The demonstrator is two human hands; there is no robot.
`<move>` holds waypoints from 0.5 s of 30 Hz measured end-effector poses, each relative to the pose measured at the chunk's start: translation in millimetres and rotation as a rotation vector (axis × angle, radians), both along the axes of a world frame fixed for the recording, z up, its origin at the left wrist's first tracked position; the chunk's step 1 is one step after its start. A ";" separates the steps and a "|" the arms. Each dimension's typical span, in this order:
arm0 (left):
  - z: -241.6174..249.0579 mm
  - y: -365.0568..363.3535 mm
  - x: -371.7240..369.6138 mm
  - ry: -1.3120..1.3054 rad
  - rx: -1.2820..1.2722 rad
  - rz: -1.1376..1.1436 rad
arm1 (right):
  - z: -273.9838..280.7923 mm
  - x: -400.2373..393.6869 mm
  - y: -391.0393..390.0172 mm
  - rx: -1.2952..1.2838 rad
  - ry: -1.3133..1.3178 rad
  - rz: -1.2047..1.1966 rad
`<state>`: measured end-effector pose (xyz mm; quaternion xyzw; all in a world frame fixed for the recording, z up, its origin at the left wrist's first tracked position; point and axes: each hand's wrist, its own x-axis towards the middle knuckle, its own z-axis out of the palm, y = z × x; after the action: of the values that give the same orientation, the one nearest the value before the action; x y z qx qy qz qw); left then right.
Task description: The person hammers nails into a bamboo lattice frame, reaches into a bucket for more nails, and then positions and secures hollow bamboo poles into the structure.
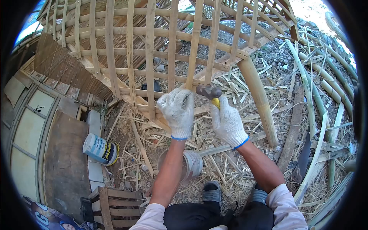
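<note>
In the head view a bamboo lattice (150, 46) of woven upright and crosswise slats stands in front of me. My left hand (177, 111), in a white knit glove, is closed at the lower end of an upright bamboo slat (194, 46); its fingertips are partly hidden, so a small nail there cannot be made out. Close beside it, my gloved right hand (229, 122) grips a hammer (209, 92) by its yellow handle. The dark metal hammer head is right by the bottom of the slats, near my left fingers.
A thick bamboo post (259, 101) supports the lattice at right. Below my left forearm stands a bucket (191, 164); a labelled paint pail (100, 149) is further left. A slatted wooden stool (120, 207) sits lower left. Bamboo poles (306, 84) and shavings litter the ground.
</note>
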<state>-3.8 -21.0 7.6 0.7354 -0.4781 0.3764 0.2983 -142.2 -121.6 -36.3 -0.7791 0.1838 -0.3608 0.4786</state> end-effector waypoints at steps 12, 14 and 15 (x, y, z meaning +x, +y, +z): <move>-8.2 9.7 10.4 0.002 -0.026 -0.099 | -10.3 -42.6 19.8 0.262 -0.009 0.074; -11.5 10.3 11.3 -0.046 -0.016 -0.087 | -18.3 -45.2 21.0 0.298 0.017 0.048; -12.5 9.2 11.1 -0.091 -0.022 -0.087 | -21.4 -46.5 20.5 0.309 0.030 0.042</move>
<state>7.3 -11.8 -4.9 0.6927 -0.5183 0.4014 0.3006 -188.8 -101.1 -57.6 -0.7052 0.2280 -0.3064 0.5973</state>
